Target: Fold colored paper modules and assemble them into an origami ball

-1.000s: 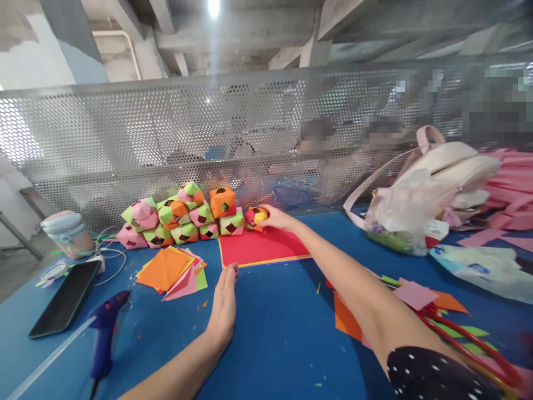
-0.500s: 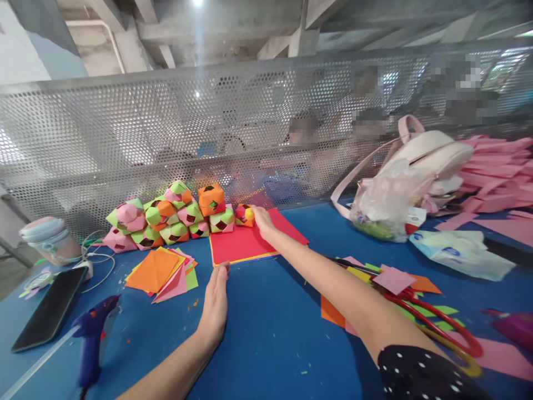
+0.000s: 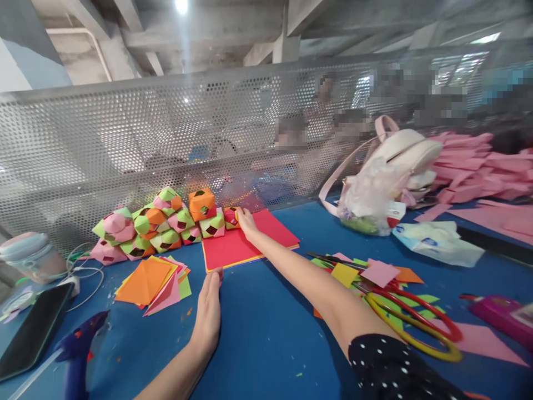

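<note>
My right hand [image 3: 246,223] reaches forward over a stack of red paper sheets [image 3: 239,247], with its fingers closed round the right side of a small red and yellow folded paper ball [image 3: 232,218]. That ball is at the right end of a row of folded paper balls [image 3: 181,219] in green, pink and orange, piled in layers. An orange one [image 3: 202,204] sits on top near the right end. My left hand [image 3: 209,308] is open and holds nothing. Its fingers are stretched out, with the tips at the near left corner of the sheets.
Left lie loose paper squares [image 3: 146,280], a blue glue gun [image 3: 79,344], a phone [image 3: 35,330] and a cup [image 3: 33,255]. Right are scissors [image 3: 416,322] over paper scraps, a purple tool [image 3: 503,316], a bag [image 3: 400,158] and pink strips [image 3: 478,166]. A perforated metal screen [image 3: 145,139] stands behind.
The camera view has shifted, so most things appear farther left. My right hand stays at the red and yellow ball, which sits slightly closer to the row. My left hand keeps its pose.
</note>
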A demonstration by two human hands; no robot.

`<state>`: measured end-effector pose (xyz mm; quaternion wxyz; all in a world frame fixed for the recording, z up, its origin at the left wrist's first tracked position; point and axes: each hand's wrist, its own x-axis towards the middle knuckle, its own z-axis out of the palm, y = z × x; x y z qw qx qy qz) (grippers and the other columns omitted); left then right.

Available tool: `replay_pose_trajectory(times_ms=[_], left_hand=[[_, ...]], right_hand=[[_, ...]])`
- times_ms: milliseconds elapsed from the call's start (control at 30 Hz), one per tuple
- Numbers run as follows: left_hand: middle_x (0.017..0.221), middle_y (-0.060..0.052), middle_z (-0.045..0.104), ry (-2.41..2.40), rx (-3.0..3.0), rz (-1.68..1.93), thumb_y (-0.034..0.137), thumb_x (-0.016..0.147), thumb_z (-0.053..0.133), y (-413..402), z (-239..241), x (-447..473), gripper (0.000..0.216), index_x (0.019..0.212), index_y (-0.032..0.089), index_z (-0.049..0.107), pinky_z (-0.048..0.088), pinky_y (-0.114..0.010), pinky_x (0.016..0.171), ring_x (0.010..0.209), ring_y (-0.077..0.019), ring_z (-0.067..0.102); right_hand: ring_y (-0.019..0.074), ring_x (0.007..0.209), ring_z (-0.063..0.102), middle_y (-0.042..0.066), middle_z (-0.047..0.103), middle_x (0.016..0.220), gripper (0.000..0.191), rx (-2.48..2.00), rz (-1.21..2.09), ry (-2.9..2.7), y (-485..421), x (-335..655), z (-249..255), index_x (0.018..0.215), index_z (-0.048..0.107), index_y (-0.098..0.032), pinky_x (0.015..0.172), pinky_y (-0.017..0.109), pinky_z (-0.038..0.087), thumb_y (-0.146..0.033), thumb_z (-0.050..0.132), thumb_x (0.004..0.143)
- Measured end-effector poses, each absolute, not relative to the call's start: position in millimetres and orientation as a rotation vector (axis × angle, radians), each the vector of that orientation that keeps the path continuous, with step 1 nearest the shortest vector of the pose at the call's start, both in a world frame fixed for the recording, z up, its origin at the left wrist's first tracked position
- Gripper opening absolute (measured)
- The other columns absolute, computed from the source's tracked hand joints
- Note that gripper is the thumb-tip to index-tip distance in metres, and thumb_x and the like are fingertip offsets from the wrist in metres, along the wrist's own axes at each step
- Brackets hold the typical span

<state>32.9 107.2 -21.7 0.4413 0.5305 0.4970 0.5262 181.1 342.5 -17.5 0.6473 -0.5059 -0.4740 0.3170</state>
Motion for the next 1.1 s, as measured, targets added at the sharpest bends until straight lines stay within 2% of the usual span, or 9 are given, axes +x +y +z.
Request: replay_pose_trajectory(times_ms=[267,400,467,567,700,867,967,1100], left_hand=[[0.123,-0.008,0.058,1.226,1.38,1.316,0.049,0.087,0.042,111,-20,33,0.04,0.109,0.019,0.059,0.037,-0.032,0.102,0.116,-0.0215,0.052],[0.095,-0.007,0.067,1.247,1.435,1.331,0.046,0.082,0.049,116,-22,34,0.033,0.091,0.017,0.061,0.046,-0.033,0.087,0.093,-0.0217,0.062],[0.078,-0.005,0.067,1.248,1.458,1.323,0.045,0.081,0.05,117,-22,36,0.03,0.083,0.017,0.06,0.048,-0.033,0.078,0.078,-0.0205,0.063],[0.068,-0.003,0.066,1.257,1.515,1.302,0.04,0.079,0.052,115,-20,38,0.025,0.078,0.017,0.062,0.048,-0.031,0.071,0.069,-0.0199,0.062],[0.066,-0.006,0.069,1.273,1.602,1.277,0.029,0.073,0.054,111,-14,40,0.018,0.068,0.015,0.064,0.049,-0.033,0.065,0.067,-0.0239,0.063],[0.078,-0.011,0.072,1.268,1.686,1.25,0.021,0.071,0.05,106,-8,44,0.021,0.079,0.012,0.067,0.051,-0.038,0.067,0.075,-0.0285,0.065],[0.076,-0.01,0.072,1.27,1.744,1.173,0.019,0.073,0.05,102,-10,49,0.018,0.077,0.012,0.067,0.051,-0.037,0.069,0.074,-0.0271,0.065],[0.085,-0.006,0.071,1.22,1.839,1.101,0.015,0.075,0.047,97,-16,56,0.019,0.082,0.015,0.065,0.05,-0.033,0.077,0.081,-0.0219,0.064]], right_hand=[[0.0199,0.098,0.058,0.008,0.055,0.117,0.031,-1.202,0.517,-1.101,312,180,7,0.117,0.053,-0.016,0.082,0.04,0.05,-0.031,0.053,0.09],[0.0206,0.101,0.057,0.009,0.055,0.118,0.031,-1.065,0.448,-1.293,270,167,22,0.116,0.053,-0.016,0.085,0.042,0.048,-0.031,0.052,0.09],[0.0156,0.1,0.058,0.007,0.062,0.109,0.026,-0.968,0.463,-1.467,246,154,28,0.112,0.056,-0.017,0.089,0.034,0.046,-0.026,0.039,0.095],[0.0129,0.088,0.063,0.002,0.069,0.091,0.023,-0.825,0.495,-1.731,211,131,32,0.1,0.063,-0.019,0.083,0.026,0.047,-0.023,0.041,0.093],[0.0117,0.084,0.065,0.001,0.071,0.088,0.017,-0.721,0.477,-1.956,177,104,33,0.092,0.067,-0.019,0.079,0.021,0.047,-0.02,0.05,0.087],[0.0122,0.082,0.064,0.0,0.072,0.088,0.013,-0.73,0.441,-2.105,162,91,37,0.083,0.068,-0.02,0.075,0.019,0.044,-0.018,0.055,0.083],[0.0127,0.075,0.062,0.0,0.069,0.081,0.012,-0.79,0.43,-2.151,164,94,41,0.082,0.065,-0.019,0.067,0.02,0.041,-0.017,0.053,0.082],[0.0162,0.067,0.058,0.002,0.063,0.07,0.018,-0.872,0.384,-2.226,176,94,41,0.08,0.059,-0.017,0.059,0.024,0.033,-0.021,0.043,0.088]])
